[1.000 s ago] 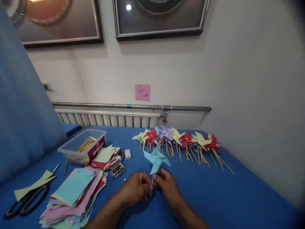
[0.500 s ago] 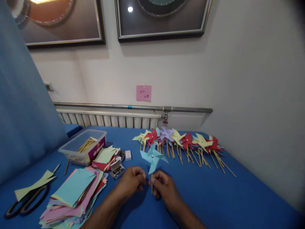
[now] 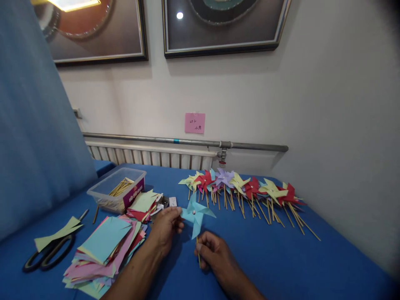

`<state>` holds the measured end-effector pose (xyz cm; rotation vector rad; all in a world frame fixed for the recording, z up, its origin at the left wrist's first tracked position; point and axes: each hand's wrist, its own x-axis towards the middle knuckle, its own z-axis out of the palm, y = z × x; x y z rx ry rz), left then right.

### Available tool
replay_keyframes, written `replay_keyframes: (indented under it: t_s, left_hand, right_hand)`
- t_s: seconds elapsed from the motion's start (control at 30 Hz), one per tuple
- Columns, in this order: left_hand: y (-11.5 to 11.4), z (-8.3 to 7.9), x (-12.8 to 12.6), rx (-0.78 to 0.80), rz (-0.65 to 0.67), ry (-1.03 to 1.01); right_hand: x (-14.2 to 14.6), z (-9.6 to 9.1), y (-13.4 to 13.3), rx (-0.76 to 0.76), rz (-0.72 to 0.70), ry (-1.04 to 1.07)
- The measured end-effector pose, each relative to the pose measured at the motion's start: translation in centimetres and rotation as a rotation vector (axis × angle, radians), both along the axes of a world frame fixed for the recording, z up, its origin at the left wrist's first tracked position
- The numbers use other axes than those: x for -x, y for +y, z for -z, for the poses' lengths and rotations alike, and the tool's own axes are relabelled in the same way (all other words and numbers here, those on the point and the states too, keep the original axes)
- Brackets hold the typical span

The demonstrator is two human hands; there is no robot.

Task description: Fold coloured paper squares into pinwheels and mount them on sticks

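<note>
A light blue paper pinwheel point(image 3: 197, 212) with a pin at its centre stands upright in front of me on a thin wooden stick. My right hand point(image 3: 214, 252) is closed around the stick below the blades. At the pinwheel's left side, my left hand point(image 3: 167, 229) has thumb and forefinger pinched at the tip of one blade. Behind it lies a row of finished-looking pinwheels point(image 3: 224, 178) in red, yellow, purple and blue, their sticks pointing toward me.
On the left are a stack of coloured paper point(image 3: 104, 239), black-handled scissors point(image 3: 58, 253) under a pale green paper piece, and a plastic box point(image 3: 117, 191) of sticks. Small boxes of pins point(image 3: 164, 203) stand beside smaller paper sheets point(image 3: 142, 204). A radiator point(image 3: 150, 155) runs along the wall.
My left hand has moved up to the pinwheel's left blade and now touches it. The pinwheel has turned and tilted slightly. The camera view has shifted a little left.
</note>
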<state>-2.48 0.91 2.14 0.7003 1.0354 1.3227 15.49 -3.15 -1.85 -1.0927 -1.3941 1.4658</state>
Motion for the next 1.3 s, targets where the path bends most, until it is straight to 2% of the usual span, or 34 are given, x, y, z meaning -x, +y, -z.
replay_keyframes:
  t_s: [0.4, 0.47, 0.6, 0.67, 1.0, 1.3]
  left_hand:
    - [-0.6, 1.0, -0.9, 0.027, 0.252, -0.002]
    - [-0.6, 0.8, -0.8, 0.034, 0.246, -0.002]
    - [-0.2, 0.5, -0.2, 0.023, 0.113, 0.025]
    - [0.0, 0.6, 0.0, 0.022, 0.093, 0.057]
    - [-0.8, 1.2, -1.3, 0.000, 0.284, 0.151]
    - [-0.8, 0.7, -0.7, -0.052, 0.329, 0.192]
  right_hand:
    - [0.1, 1.1, 0.7, 0.028, 0.092, 0.012]
    - [0.1, 1.2, 0.7, 0.028, 0.091, 0.020]
    - [0.0, 1.2, 0.7, 0.035, 0.086, 0.016]
    - [0.0, 1.2, 0.7, 0.035, 0.088, 0.024]
    - [0.0, 0.6, 0.9, 0.010, 0.083, 0.005]
    - [0.0, 0.9, 0.8, 0.011, 0.078, 0.004]
